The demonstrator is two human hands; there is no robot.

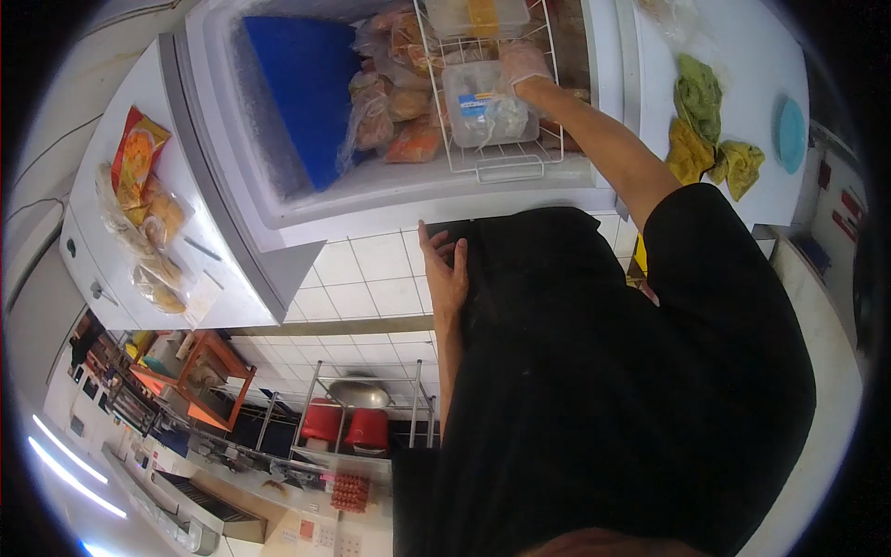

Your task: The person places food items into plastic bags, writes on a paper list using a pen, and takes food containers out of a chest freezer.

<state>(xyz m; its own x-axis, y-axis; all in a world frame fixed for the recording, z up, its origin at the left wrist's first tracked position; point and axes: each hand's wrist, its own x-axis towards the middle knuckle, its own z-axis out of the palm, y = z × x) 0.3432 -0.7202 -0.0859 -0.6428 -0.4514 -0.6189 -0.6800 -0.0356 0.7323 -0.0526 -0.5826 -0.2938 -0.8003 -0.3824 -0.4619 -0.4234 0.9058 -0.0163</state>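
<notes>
My right hand (524,63), in a thin clear glove, reaches into an open chest freezer (371,200). It rests at the upper right corner of a clear plastic container (469,93) with a blue-and-white label and a crumpled clear bag inside. Its fingers are too unclear to tell whether they grip. The container sits in a white wire basket (509,169), below another clear container (455,19) with a yellow label. My bare left hand (444,265) hangs beside the freezer's front, fingers apart, holding nothing.
Bagged frozen food (390,102) and a blue panel (302,97) fill the freezer's left part. Food packets (139,167) lie on the white lid at left. Green and yellow cloths (696,111) and a turquoise lid-like disc (791,136) lie on the white surface at right.
</notes>
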